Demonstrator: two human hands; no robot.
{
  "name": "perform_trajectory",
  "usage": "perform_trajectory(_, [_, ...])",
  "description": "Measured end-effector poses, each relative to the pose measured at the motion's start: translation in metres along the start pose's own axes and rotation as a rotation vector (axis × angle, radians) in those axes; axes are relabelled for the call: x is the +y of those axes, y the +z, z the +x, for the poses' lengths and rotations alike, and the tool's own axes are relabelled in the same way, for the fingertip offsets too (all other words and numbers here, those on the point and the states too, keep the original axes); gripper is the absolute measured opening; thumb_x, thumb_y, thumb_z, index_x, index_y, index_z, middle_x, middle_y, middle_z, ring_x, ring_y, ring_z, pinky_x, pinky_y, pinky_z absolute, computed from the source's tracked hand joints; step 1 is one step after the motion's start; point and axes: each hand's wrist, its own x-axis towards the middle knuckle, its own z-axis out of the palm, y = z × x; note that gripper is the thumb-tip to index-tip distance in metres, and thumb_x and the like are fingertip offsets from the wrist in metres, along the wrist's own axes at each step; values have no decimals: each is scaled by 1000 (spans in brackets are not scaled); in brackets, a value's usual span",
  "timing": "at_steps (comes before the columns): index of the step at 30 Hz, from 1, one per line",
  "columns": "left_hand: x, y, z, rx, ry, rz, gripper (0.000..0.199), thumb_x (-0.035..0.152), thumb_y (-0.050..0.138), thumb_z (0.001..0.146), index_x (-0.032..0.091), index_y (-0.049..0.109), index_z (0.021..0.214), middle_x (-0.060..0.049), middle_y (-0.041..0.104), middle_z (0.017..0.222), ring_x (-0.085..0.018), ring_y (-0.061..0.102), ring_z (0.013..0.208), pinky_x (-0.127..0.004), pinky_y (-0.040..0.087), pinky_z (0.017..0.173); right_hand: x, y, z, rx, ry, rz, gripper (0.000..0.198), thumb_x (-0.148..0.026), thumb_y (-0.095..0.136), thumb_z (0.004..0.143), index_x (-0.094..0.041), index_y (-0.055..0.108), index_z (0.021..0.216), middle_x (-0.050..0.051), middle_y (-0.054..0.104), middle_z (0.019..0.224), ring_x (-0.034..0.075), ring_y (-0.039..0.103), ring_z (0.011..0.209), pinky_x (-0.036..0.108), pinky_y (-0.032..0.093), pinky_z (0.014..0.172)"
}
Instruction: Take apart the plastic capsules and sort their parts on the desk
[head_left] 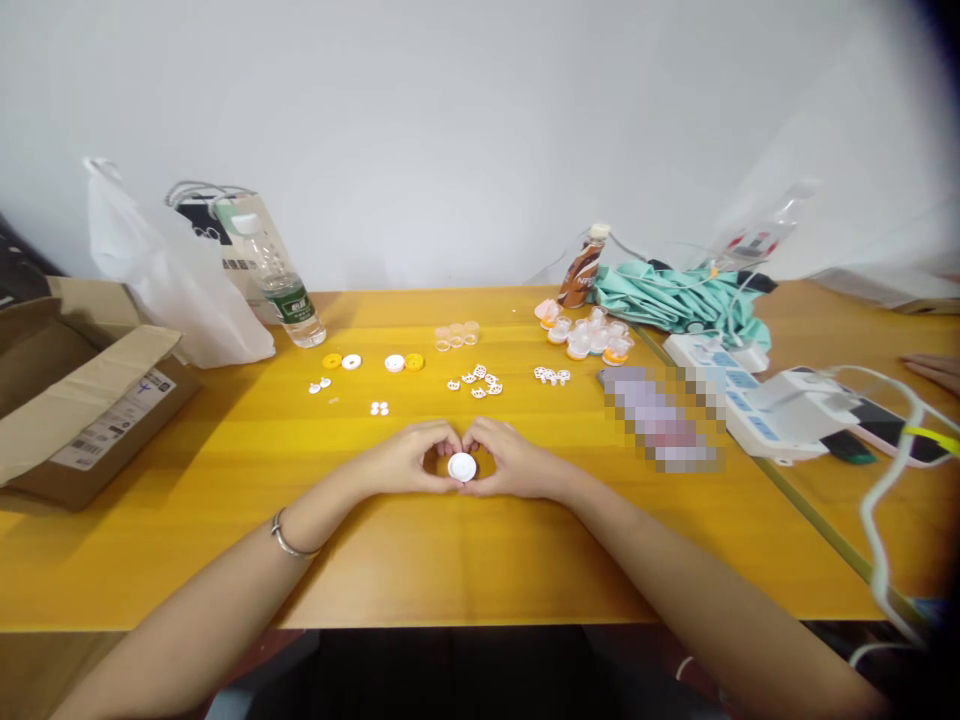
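Note:
Between my left hand (420, 455) and my right hand (510, 458) is a small round white plastic piece (462, 467). The fingers of both hands pinch it from either side, with its face towards me. Beyond my hands lie several white openwork pieces (478, 380), and more of them form a group (553, 376) to the right. Left of these are yellow rings (331, 361), white rings (351, 362) and small white discs (379, 408). Three clear cups (456, 336) stand farther back. At the back right sits a cluster of clear-topped round pieces (589, 335) with orange bases.
An open cardboard box (97, 400), a white plastic bag (165, 270) and a water bottle (285, 290) stand left. On the right are a brown drink bottle (583, 268), a green folded umbrella (675, 295), a blurred phone (660, 420), power strips (742, 400) and another person's hand (934, 370).

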Motion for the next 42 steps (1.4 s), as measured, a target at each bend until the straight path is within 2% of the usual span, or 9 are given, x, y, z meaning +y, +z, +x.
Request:
perform_trajectory(4, [-1,5,0,41,-42,-11,24,30,67,66,18,56,83,0,57,77,-12,50,69,-23,40,64,-1,2,0,37,28,10,27,-27,70,64,-20,50,79,1,54,83,16,51,78,30,39,74])
perform_trajectory(9, [-3,2,1,217,-83,-57,22,28,66,67,17,57,83,-1,61,75,-12,54,68,-24,42,63,-3,1,1,36,50,11,23,-25,68,64,-19,51,78,1,56,82,16,53,77,31,40,73])
perform_trajectory(15, [-24,-43,-1,647,-186,285,21,32,61,72,18,59,88,-3,63,87,-16,56,79,-25,41,66,-5,-1,0,33,50,44,21,-24,66,65,-20,51,80,1,56,83,17,54,82,31,41,76])
perform_trajectory(17, [-38,-60,-5,707,-264,422,23,34,60,72,18,60,88,-4,61,86,-17,55,79,-26,41,68,-5,-2,0,29,50,43,21,-24,66,65,-20,51,79,1,56,83,16,54,81,31,41,75])
perform_trajectory(22, [-66,-75,-10,600,-440,534,29,41,61,70,15,63,82,-4,59,79,-15,54,68,-27,41,65,-4,-2,1,11,60,40,22,-25,67,66,-20,51,80,1,55,84,16,54,83,31,41,77])
perform_trajectory(29, [-69,-64,2,529,-518,337,28,35,61,69,14,64,87,-3,64,70,-15,58,62,-23,42,55,-4,-2,1,-1,63,38,22,-26,66,66,-19,51,81,1,55,85,16,53,84,30,40,78])
perform_trajectory(37, [-69,-64,3,685,-469,288,30,29,62,70,13,59,95,-7,66,81,-18,63,75,-27,49,68,-3,-3,2,-18,67,52,24,-27,67,67,-19,51,82,2,55,86,17,52,85,30,38,78])
perform_trajectory(40, [-56,-59,1,703,-363,382,25,30,58,75,14,60,94,-7,65,85,-17,61,79,-28,48,72,-3,-3,1,-18,62,56,24,-28,67,67,-19,51,82,2,55,85,17,52,84,30,39,78])
perform_trajectory(42, [-40,-50,0,622,-244,396,23,31,55,79,15,60,94,-6,65,87,-16,60,80,-28,47,75,-3,-3,1,-18,59,61,24,-28,67,67,-19,51,82,2,55,85,16,52,84,30,39,77])
